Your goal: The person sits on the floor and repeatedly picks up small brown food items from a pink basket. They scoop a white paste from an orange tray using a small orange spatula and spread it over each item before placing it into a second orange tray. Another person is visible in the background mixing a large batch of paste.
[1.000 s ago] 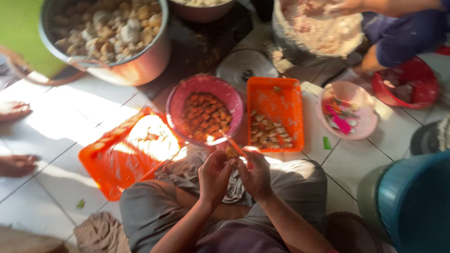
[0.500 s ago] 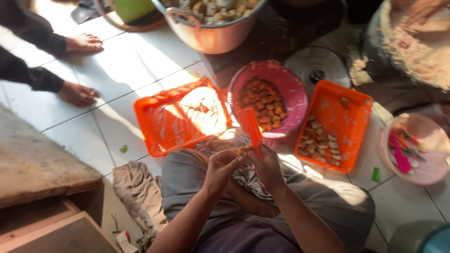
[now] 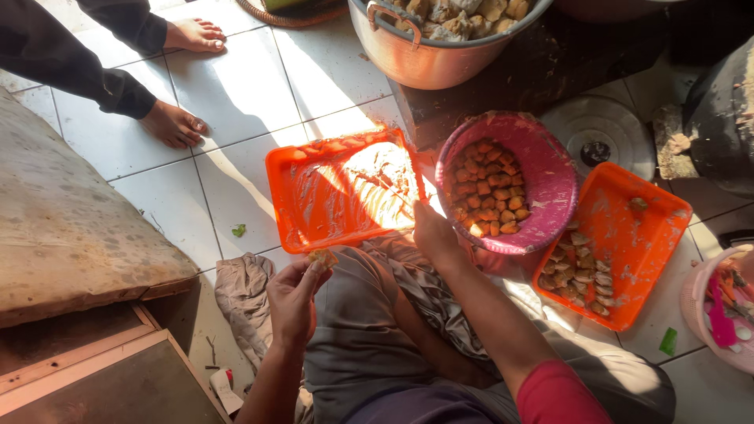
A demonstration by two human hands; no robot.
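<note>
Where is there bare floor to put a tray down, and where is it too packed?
Free: the white tiles between the empty orange tray, the wooden board and another person's bare feet. Crowded: right of that tray, the pink bowl, second orange tray and metal pot sit close together.

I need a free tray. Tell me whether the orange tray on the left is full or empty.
Nearly empty. The orange tray holds no pieces, only smeared paste on its floor. The right hand rests at its near corner; the left hand holds a small piece.
</note>
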